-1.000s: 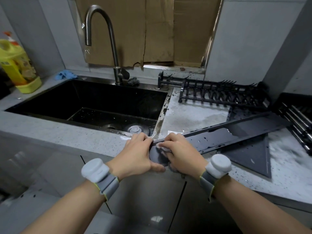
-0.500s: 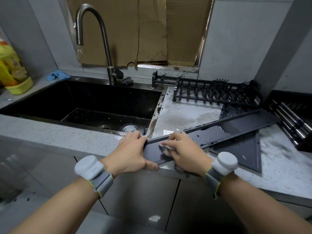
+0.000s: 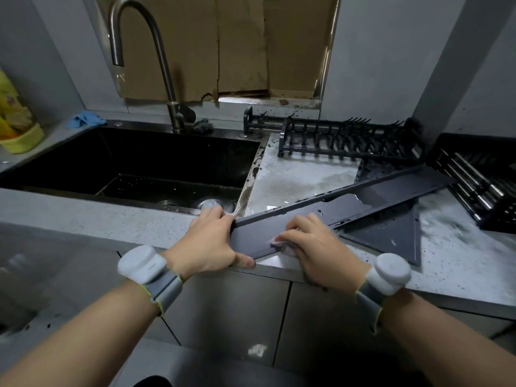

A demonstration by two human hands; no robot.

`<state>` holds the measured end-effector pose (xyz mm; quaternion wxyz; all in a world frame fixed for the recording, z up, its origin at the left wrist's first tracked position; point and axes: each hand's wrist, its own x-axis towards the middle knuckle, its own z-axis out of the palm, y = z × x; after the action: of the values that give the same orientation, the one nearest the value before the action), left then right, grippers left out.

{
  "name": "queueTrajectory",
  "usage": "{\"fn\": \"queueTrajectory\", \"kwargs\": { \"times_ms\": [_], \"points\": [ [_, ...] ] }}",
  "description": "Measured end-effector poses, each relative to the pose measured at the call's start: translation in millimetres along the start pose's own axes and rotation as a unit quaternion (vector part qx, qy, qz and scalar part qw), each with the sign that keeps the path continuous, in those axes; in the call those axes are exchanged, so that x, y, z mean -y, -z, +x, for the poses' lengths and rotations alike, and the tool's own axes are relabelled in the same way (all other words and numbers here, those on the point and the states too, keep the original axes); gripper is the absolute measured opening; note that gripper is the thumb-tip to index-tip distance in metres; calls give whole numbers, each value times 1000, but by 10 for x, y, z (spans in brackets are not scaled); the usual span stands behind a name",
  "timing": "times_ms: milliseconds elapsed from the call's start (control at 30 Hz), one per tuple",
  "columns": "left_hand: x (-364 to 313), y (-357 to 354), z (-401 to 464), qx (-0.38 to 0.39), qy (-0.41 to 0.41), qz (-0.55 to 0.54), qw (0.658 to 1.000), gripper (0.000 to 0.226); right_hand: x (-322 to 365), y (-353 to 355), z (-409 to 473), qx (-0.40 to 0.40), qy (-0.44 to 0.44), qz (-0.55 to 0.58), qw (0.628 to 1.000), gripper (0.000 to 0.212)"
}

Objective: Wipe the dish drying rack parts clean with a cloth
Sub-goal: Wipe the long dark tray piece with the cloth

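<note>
A long dark grey rack tray (image 3: 371,198) lies slantwise on the wet countertop (image 3: 301,177), its near end at the counter's front edge. My left hand (image 3: 208,241) grips that near end, thumb under the front rim and fingers over the back rim. My right hand (image 3: 315,248) presses a small pale cloth (image 3: 279,241) onto the tray just right of the left hand; most of the cloth is hidden under the fingers. Water drops sit on the tray's far half. A second flat dark panel (image 3: 391,236) lies under it.
A black plate-holder rack (image 3: 346,138) stands at the back of the counter, and a black basket with metal bars (image 3: 480,180) at the right. The dark sink (image 3: 134,163) with its tall faucet (image 3: 156,51) is on the left. A yellow bottle (image 3: 14,115) and a blue rag (image 3: 83,120) are at far left.
My right hand with the cloth has slid rightward along the tray, away from the left hand, leaving the near end dry. The left hand keeps its hold on the tray's end.
</note>
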<state>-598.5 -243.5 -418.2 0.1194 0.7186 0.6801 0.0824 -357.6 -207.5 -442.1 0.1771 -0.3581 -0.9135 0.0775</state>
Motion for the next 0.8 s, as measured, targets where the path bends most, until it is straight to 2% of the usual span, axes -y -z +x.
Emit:
{"fn": "queueTrajectory", "kwargs": {
  "times_ms": [133,267,333,400,600,633,733,800],
  "points": [
    [-16,8,-13,-1,4,-4,1000,92,-282,166,-72,-21,-34,-28,999,26],
    [-31,11,7,5,10,-9,1000,94,-9,116,39,-67,-12,12,998,17],
    [-37,12,6,3,10,-7,1000,94,194,-56,69,-36,27,29,999,21],
    [-36,17,1,4,12,-3,1000,95,230,-109,57,-10,29,28,999,25],
    [-34,3,-2,-3,9,-13,1000,98,-24,273,173,76,-61,11,995,22],
    [-25,2,-10,-3,8,-17,1000,98,27,314,242,70,-71,18,995,20],
    [13,-3,-24,-8,-4,-31,999,100,298,264,514,-17,-104,167,980,10],
    [24,-14,-34,-13,-6,-44,999,96,455,87,669,-26,-107,200,974,14]
  ]
}}
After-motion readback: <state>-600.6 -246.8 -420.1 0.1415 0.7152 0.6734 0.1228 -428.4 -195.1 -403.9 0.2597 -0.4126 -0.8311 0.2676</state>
